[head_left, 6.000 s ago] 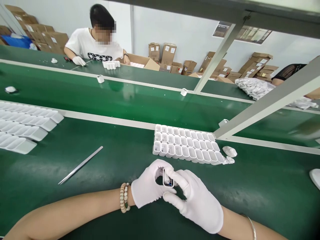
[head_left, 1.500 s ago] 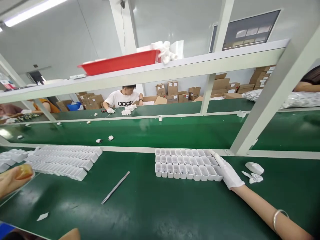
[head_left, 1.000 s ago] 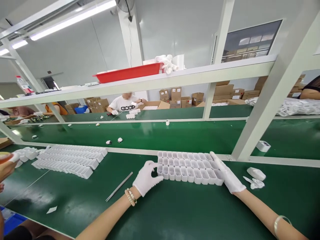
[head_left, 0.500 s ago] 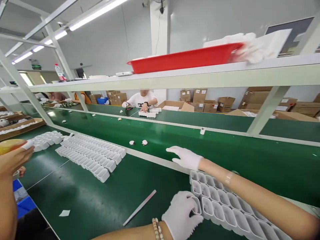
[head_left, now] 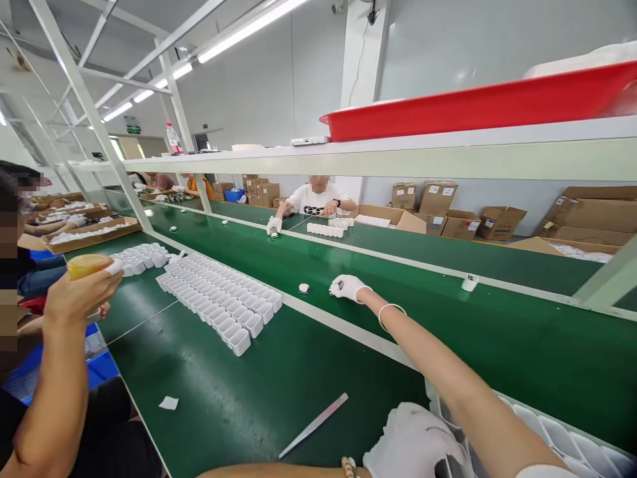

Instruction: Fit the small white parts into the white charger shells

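Over the green conveyor belt [head_left: 428, 318], my right hand [head_left: 348, 287], in a white glove, reaches forward. Its fingers are closed on a small white-and-dark part [head_left: 333, 290]. A similar small white part with a dark base [head_left: 304, 288] lies on the belt just left of it. My left hand [head_left: 411, 441], also gloved, is low at the bottom edge, curled round the near end of a white multi-cup tray [head_left: 562, 431]. Something dark shows by its fingers, too cut off to name. My right forearm covers part of the trays.
White cup trays [head_left: 219, 299] stand in rows on the green table. A pale flat strip [head_left: 313, 425] and a paper scrap [head_left: 169, 403] lie nearer. At left a co-worker's hand [head_left: 82, 292] holds something yellow. A shelf with a red tray [head_left: 448, 103] crosses above. Another person sits opposite.
My right hand has reached forward and closed on one of two small parts on the belt. The view has turned left. The person opposite has stretched a gloved hand to the belt.
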A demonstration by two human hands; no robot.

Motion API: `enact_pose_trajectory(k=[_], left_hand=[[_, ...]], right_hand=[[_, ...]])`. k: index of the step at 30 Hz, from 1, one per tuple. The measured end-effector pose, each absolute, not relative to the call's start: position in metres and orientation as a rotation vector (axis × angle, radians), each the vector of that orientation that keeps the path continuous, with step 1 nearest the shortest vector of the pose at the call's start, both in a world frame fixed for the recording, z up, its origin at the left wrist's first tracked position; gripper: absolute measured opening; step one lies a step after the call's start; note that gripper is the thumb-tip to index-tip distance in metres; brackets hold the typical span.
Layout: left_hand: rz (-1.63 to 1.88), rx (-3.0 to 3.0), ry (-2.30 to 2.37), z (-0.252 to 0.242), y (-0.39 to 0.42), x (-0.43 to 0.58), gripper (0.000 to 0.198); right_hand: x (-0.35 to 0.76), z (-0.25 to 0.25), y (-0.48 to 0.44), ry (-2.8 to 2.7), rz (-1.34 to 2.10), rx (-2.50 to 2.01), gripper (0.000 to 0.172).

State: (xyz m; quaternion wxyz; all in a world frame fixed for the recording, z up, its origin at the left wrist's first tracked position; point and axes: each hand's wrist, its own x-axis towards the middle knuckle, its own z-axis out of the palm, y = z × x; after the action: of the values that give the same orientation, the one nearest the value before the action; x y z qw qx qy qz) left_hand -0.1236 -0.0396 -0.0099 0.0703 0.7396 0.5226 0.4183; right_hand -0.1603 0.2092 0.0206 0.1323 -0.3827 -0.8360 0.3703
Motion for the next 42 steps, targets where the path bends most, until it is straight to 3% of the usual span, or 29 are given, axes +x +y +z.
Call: enact_pose_trajectory(k=[4,6,9,11,17,21,25,33,38,42], left_hand=[[1.327,2.200,1.422,-0.015,-0.043,-0.102,0.007],[1.352,2.154,1.368,-0.019,-0.047,-0.094,0.019],[1.407,1.977,1.366,-0.023,-0.052,-0.092,0.041],[1.409,1.888,1.373,-0.020,-0.053,-0.094,0.043],[1.450,1.982,1.339,0.021,-0.051,-0.088,0.060],[1.392,2.215,1.265,0.058,-0.056,-0.075,0.079],[1.354,2.330,1.277,0.075,-0.063,-0.069,0.089],[1.351,2.412,1.200,0.081,-0.072,-0.066,0.080],[1.282,2.472,1.218,0.086,-0.074,-0.070,0.070],[1.233,2.497,1.274,0.091,-0.076,-0.069,0.058]], right_hand=[[-0.111,0.041,0.189,-2.357,1.215,-1.056,0.026],[-0.069,0.055,0.167,-2.296,1.267,-1.001,0.027],[0.006,0.075,0.117,-2.199,1.295,-0.923,0.044],[0.054,0.085,0.076,-2.155,1.265,-0.930,0.051],[0.139,0.084,-0.017,-1.994,1.149,-1.138,0.047],[0.153,0.085,-0.034,-1.849,1.099,-1.160,0.052],[0.159,0.095,-0.042,-1.818,1.042,-1.051,0.045],[0.161,0.099,-0.052,-2.015,0.885,-0.977,0.028],[0.156,0.099,-0.050,-2.105,0.803,-0.849,0.028],[0.153,0.099,-0.051,-2.147,0.736,-0.834,0.012]])
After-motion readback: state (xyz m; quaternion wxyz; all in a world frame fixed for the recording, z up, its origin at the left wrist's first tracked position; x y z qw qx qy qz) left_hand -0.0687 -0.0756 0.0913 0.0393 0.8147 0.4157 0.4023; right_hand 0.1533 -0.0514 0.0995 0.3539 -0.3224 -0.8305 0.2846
